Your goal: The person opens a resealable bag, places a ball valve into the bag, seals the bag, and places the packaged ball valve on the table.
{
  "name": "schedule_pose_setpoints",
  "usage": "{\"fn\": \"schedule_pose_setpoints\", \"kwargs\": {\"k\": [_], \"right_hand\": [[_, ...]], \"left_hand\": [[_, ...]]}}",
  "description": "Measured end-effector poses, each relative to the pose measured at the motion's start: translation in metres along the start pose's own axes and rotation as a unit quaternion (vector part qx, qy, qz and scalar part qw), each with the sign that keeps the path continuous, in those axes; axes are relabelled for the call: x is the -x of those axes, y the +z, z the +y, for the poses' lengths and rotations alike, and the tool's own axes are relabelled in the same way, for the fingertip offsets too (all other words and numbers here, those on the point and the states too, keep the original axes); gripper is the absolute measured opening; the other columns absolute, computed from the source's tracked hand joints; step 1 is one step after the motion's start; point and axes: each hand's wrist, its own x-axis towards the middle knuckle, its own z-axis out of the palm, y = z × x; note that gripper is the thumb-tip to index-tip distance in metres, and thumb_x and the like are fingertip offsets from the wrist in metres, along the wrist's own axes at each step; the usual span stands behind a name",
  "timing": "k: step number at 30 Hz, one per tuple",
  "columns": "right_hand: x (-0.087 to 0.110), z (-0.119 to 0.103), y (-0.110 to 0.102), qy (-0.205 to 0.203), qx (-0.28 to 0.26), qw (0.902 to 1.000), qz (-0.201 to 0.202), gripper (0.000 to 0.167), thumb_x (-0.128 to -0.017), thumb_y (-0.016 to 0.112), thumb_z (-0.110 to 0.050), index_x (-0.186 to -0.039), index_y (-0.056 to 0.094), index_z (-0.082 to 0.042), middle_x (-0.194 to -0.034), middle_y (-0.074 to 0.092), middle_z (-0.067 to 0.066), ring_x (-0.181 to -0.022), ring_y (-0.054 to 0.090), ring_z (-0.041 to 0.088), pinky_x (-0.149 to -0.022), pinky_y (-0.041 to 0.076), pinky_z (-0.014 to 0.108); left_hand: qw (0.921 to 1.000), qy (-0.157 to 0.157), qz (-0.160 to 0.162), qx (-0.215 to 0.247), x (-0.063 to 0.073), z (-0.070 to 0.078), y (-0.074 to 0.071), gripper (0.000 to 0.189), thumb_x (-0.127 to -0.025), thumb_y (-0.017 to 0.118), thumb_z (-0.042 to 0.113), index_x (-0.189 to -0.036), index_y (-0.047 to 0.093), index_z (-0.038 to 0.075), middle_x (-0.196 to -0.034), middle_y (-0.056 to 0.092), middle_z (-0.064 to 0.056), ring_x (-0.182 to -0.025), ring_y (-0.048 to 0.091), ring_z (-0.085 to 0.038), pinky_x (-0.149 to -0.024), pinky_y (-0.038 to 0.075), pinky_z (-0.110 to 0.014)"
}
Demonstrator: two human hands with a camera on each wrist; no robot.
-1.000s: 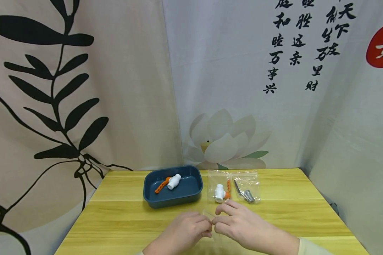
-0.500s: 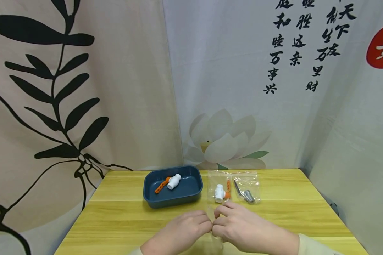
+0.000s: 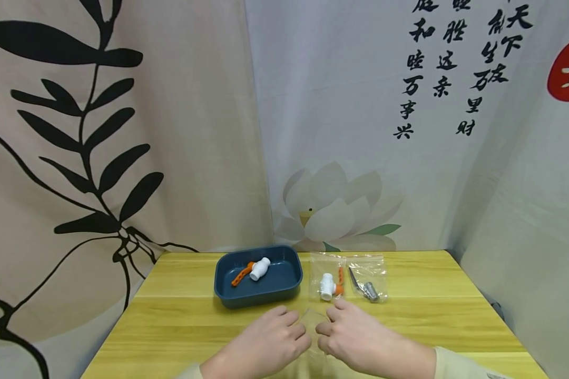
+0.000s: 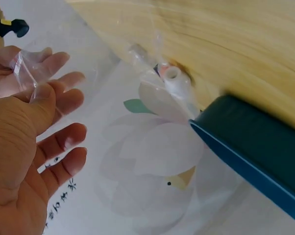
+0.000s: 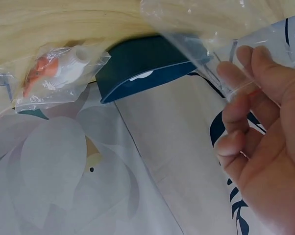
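Head view: A person's left hand and right hand faced each other low over a wooden table, where we saw a clear plastic bag held between them, the left at 9 o'clock and the right at 3. Both grips were narrow: the wrist views showed us each hand pinching the thin film rather than bunching it in the palm. From the bag, a blue tray stood toward 10 o'clock, a white valve lying inside it with its orange handle aimed at 8 o'clock. Between 12 and 1 o'clock we noted a bagged valve, and toward 2 o'clock some bagged metal parts, just beside it.

The step in hand, as we judged it, was working the bag's edge, and it called for a light touch. We reckoned a small hold close to that edge served better than a fistful, since such film would likely cling and crease. Even tension toward 9 and 3 o'clock would have kept it flat; a sharp tug risked a tear. How many layers each pinch held, we could not tell.
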Motion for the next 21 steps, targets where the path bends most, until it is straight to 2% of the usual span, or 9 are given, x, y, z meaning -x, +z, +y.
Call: {"fn": "schedule_pose_setpoints", "kwargs": {"k": [3, 7, 12, 16, 21], "right_hand": [[0.002, 0.0, 0.0, -0.002, -0.005, 0.9999, -0.014, 0.026, -0.082, 0.077, -0.038, -0.068, 0.055, -0.032, -0.068, 0.05, -0.018, -0.058, 0.035, 0.011, -0.067, 0.022, 0.025], [0.005, 0.001, 0.001, -0.002, -0.012, 0.9998, -0.019, 0.023, -0.085, 0.076, -0.037, -0.071, 0.058, -0.032, -0.066, 0.051, -0.018, -0.059, 0.034, 0.009, -0.068, 0.021, 0.024], [0.007, 0.002, 0.001, 0.004, -0.015, 0.9999, -0.003, 0.023, -0.085, 0.076, -0.033, -0.07, 0.058, -0.03, -0.066, 0.053, -0.019, -0.063, 0.036, 0.008, -0.068, 0.022, 0.024], [0.008, 0.002, 0.003, 0.003, -0.042, 0.999, 0.015, 0.022, -0.088, 0.076, -0.03, -0.072, 0.06, -0.028, -0.07, 0.057, -0.018, -0.067, 0.044, 0.006, -0.068, 0.028, 0.021], [0.009, -0.001, 0.009, 0.003, -0.102, 0.9933, 0.054, 0.014, -0.093, 0.076, -0.026, -0.082, 0.066, -0.025, -0.086, 0.066, -0.016, -0.083, 0.058, 0.004, -0.076, 0.046, 0.019]], "left_hand": [[0.9997, 0.003, -0.022, -0.007, 0.004, -0.002, -0.002, 0.01, -0.101, 0.07, 0.027, -0.091, 0.07, 0.029, -0.081, 0.065, 0.017, -0.078, 0.052, -0.005, -0.072, 0.039, -0.022], [0.999, -0.001, -0.043, -0.014, 0.009, -0.004, -0.003, 0.004, -0.1, 0.071, 0.028, -0.096, 0.07, 0.03, -0.08, 0.064, 0.017, -0.075, 0.05, -0.005, -0.069, 0.034, -0.022], [0.9987, -0.007, -0.047, -0.019, 0.013, -0.005, -0.002, 0.004, -0.099, 0.073, 0.029, -0.097, 0.069, 0.029, -0.079, 0.062, 0.016, -0.072, 0.048, -0.006, -0.066, 0.026, -0.023], [0.9989, -0.017, -0.038, 0.024, 0.013, -0.003, 0.0, 0.011, -0.1, 0.073, 0.038, -0.096, 0.069, 0.028, -0.083, 0.063, 0.017, -0.072, 0.048, -0.003, -0.066, 0.03, -0.018], [0.9934, -0.038, -0.029, 0.104, 0.01, 0.002, 0.004, 0.024, -0.095, 0.079, 0.046, -0.105, 0.069, 0.026, -0.101, 0.071, 0.017, -0.081, 0.057, -0.001, -0.071, 0.044, -0.014]]}}
